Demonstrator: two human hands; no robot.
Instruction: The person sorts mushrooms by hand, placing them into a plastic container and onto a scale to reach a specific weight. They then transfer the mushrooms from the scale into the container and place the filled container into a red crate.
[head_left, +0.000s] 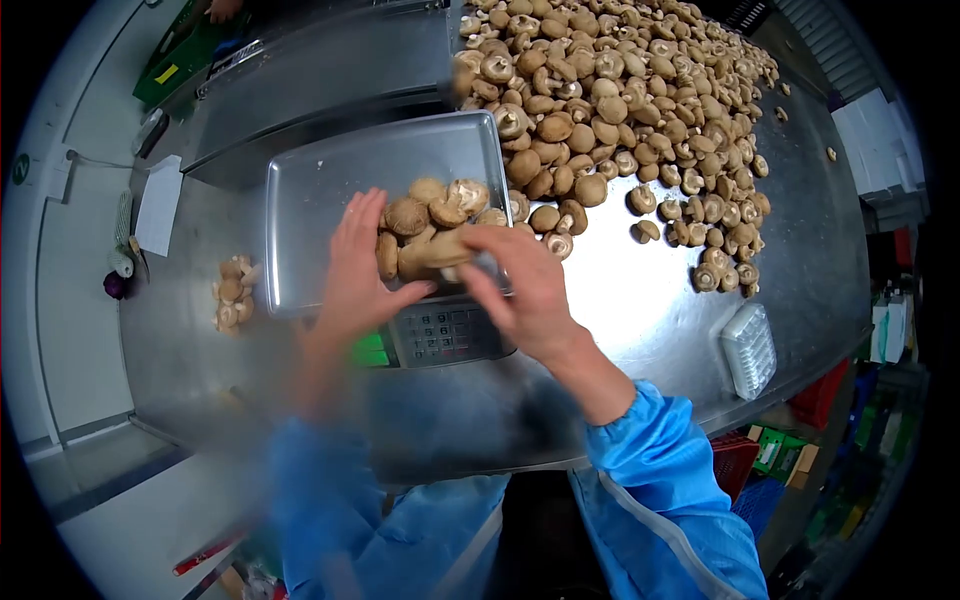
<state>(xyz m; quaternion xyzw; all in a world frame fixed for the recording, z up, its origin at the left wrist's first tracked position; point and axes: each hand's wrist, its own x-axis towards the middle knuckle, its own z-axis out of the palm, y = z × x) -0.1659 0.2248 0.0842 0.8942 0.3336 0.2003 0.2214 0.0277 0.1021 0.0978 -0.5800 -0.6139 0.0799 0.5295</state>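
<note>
Brown mushrooms (407,216) lie grouped at the right side of a metal weighing tray (310,200). My left hand (357,262) is over the tray at their left, fingers stretched out and thumb apart, with nothing held. At their right, my right hand (520,285) has its fingers bent round a pale brown mushroom (432,256), slightly blurred. Below the tray the scale's keypad (437,330) and a green display (370,350) show, partly behind my hands.
A large heap of mushrooms (640,110) covers the back right of the steel table (640,340). A clear plastic pack (748,352) sits near the right front edge. Several mushrooms (232,292) lie left of the tray. A green crate (175,65) and part of another person's hand (224,9) show top left.
</note>
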